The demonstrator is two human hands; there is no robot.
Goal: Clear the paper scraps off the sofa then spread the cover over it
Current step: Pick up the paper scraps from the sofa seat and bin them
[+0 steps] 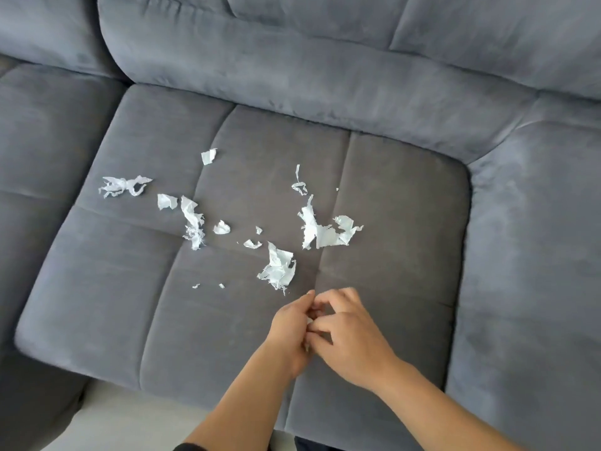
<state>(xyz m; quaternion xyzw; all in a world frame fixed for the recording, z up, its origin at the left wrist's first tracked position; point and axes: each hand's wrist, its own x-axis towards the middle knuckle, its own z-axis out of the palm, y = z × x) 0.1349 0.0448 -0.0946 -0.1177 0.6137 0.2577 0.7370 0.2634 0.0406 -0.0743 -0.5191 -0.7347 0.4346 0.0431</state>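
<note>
A strip of pale floor shows at bottom left

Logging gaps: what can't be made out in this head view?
Head view: the left hand and right hand meet, hiding whatever they hold; only a white sliver shows.
The cover: outside the frame.
The sofa: runs past the frame edges.
The specks near the front: too small to identify.

A grey, suede-like sofa was seen filling nearly the whole view, its back cushions set toward twelve o'clock. A strip of pale floor was shown at seven o'clock. Soft, even light was cast throughout.
</note>
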